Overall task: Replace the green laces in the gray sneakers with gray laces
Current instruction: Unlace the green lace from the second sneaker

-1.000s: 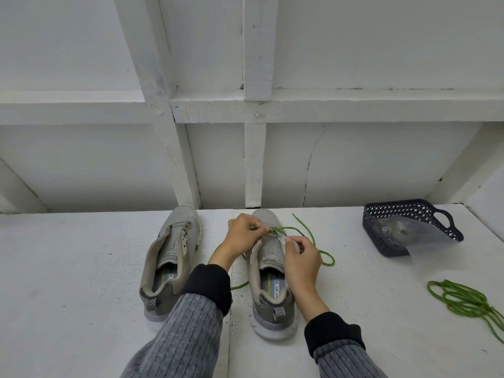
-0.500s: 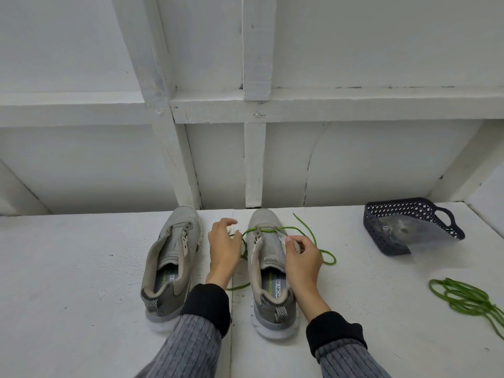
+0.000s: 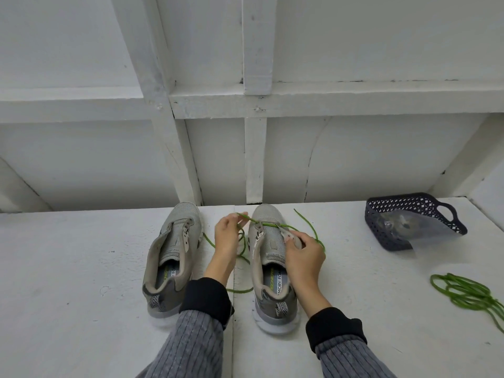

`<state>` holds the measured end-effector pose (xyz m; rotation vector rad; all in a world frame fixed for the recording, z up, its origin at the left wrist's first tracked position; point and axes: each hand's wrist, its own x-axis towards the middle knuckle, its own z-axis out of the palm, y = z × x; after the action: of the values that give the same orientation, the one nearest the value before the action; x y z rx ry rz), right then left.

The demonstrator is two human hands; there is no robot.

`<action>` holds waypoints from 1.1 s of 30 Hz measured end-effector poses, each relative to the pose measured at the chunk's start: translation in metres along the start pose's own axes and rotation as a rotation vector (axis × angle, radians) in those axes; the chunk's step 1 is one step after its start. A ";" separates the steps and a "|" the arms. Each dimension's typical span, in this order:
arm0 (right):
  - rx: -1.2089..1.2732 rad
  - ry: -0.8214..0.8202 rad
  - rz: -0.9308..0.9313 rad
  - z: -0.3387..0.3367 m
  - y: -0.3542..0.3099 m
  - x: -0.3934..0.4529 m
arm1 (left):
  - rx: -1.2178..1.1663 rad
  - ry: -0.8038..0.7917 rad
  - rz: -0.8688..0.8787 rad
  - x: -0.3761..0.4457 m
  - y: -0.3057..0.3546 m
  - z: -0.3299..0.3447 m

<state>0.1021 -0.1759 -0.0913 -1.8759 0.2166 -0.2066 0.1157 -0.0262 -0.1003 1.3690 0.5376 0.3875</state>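
Observation:
Two gray sneakers stand side by side on the white surface, toes away from me. The left sneaker [image 3: 174, 257] has no lace. The right sneaker [image 3: 270, 257] has a green lace [image 3: 308, 227] threaded only through its front eyelets, with loose ends trailing on both sides. My left hand [image 3: 227, 238] pinches the lace just left of the shoe's front. My right hand [image 3: 302, 255] grips the shoe's right eyelet flap. A pulled-out green lace [image 3: 469, 294] lies bunched at the right.
A dark perforated basket [image 3: 417, 214] at the back right holds a clear plastic bag [image 3: 403, 230] with something gray in it. A white framed wall [image 3: 256, 148] rises right behind the sneakers' toes.
My left hand moved from over the shoe's front out to its left side, drawing the green lace leftward through the eyelets. My right hand stayed on the right flap.

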 end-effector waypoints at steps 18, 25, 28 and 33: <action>0.076 -0.024 0.013 0.001 0.003 0.000 | 0.897 -0.154 0.346 0.012 -0.010 -0.006; 0.069 -0.009 0.000 -0.001 0.004 0.000 | -0.162 0.040 -0.044 0.006 -0.002 0.001; 0.072 -0.008 -0.004 0.000 0.005 -0.001 | -0.472 0.231 -0.123 0.014 0.007 -0.016; 0.056 -0.034 -0.025 0.001 0.004 0.001 | 0.260 0.088 0.099 0.015 -0.008 -0.040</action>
<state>0.1028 -0.1767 -0.0950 -1.8255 0.1628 -0.1957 0.1050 0.0137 -0.1150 1.6388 0.6097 0.4717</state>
